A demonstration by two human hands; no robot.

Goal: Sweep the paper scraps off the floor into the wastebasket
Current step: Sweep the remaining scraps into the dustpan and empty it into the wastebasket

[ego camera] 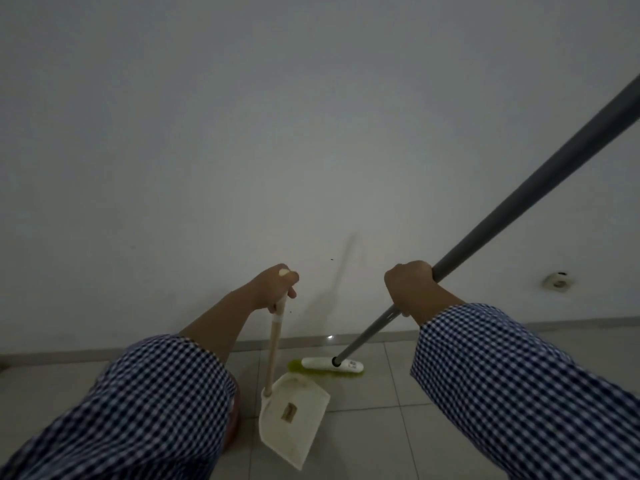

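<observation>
While both forearms reach forward in blue-and-white checked sleeves, each hand is wrapped around a handle. The left hand is curled in a fist over the top of the pale wooden handle of a cream plastic dustpan, wrist bent down, so the handle stands nearly upright. The right hand grips the long grey pole of a broom partway along, knuckles up; the pole slants from the upper right corner down to the floor.

The broom head is a white bar with yellow-green bristles along its far and left edges, lying on the pale tiled floor close to the base of the plain white wall. The dustpan rests on the tiles just nearer than the broom head, its mouth's corner almost touching the bristles. Its tray shows a small brownish label. No paper scraps can be made out in the dim light, and the wastebasket is out of view. A round fitting sits low on the wall at right.
</observation>
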